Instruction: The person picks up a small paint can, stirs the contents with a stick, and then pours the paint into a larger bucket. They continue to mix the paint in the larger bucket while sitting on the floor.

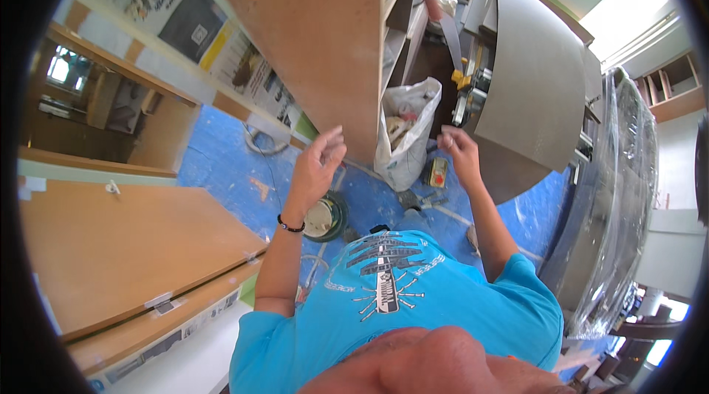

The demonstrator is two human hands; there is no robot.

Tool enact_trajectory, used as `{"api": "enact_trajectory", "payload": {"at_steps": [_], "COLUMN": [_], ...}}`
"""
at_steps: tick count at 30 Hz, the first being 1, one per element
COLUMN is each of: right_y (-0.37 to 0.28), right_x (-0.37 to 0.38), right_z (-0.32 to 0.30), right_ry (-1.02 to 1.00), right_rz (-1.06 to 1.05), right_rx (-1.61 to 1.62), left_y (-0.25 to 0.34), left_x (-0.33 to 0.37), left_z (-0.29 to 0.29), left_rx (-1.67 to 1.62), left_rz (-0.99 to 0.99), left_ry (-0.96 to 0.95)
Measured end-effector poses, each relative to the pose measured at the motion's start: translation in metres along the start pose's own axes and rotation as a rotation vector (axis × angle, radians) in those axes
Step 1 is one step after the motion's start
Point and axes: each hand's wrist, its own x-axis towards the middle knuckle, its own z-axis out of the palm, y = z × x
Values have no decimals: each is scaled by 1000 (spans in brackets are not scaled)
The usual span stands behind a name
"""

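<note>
While our left hand [319, 166] hovers beside the lower end of a tall brown wooden panel [317, 32], its fingers are loosely bent and parted, visibly free of any object; whether they touch the panel we cannot tell. Our right hand [460, 150] hangs between an open white plastic bag [415, 152] and a broad grey sheet [528, 62], fingers curled, and we cannot tell if they grip anything. Blue floor covering [221, 165] lies below.
</note>
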Motion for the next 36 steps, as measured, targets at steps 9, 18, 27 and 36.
{"api": "enact_trajectory", "payload": {"at_steps": [9,18,27,36], "right_y": [-256,-349,-364,-370], "right_x": [258,378,395,383], "right_z": [21,69,98,120], "right_ry": [-25,-393,-564,-360], "right_rz": [-697,-692,-683,-829], "right_rx": [115,-28,96,100], "left_y": [222,215,207,205], "left_x": [138,200,221,214], "left_z": [98,137,129,112], "left_rx": [327,490,473,417], "left_rz": [391,168,54,150], "left_ry": [386,610,643,690]}}
